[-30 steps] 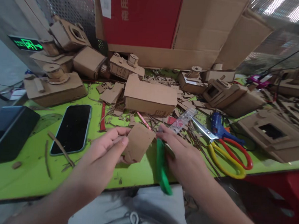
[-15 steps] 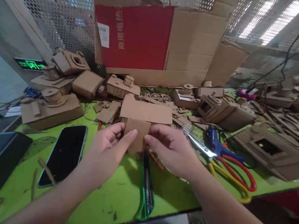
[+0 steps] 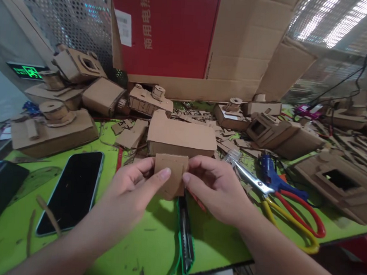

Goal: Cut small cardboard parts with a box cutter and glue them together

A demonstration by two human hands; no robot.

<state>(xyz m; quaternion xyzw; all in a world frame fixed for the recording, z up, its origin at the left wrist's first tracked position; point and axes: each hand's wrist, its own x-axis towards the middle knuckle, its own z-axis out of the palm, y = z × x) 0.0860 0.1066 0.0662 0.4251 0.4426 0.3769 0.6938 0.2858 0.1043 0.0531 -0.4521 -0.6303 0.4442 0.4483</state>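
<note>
A small rectangular piece of brown corrugated cardboard is held upright between both hands, above the lime-green tabletop and roughly midway along its near edge. Directly behind it, a larger closed box of brown cardboard is seen, with the piece close in front of it; whether they touch cannot be told.

The left hand is partly closed, its thumb pressed on the facing side of the piece and its fingers curled towards the left edge. The right hand is likewise partly closed, gripping the right edge between thumb and fingers. The piece appears to be steadied by both hands at once, and no glue or fixing is visible on it.

Below the hands, a green-handled utility knife lies lengthwise towards the near edge of the tabletop. To the right lie long scissors with red and yellow loop handles and a blue hot-glue gun. To the left lies a black smartphone. Cardboard offcuts are scattered around, and a cardboard tank model stands towards the far edge.
</note>
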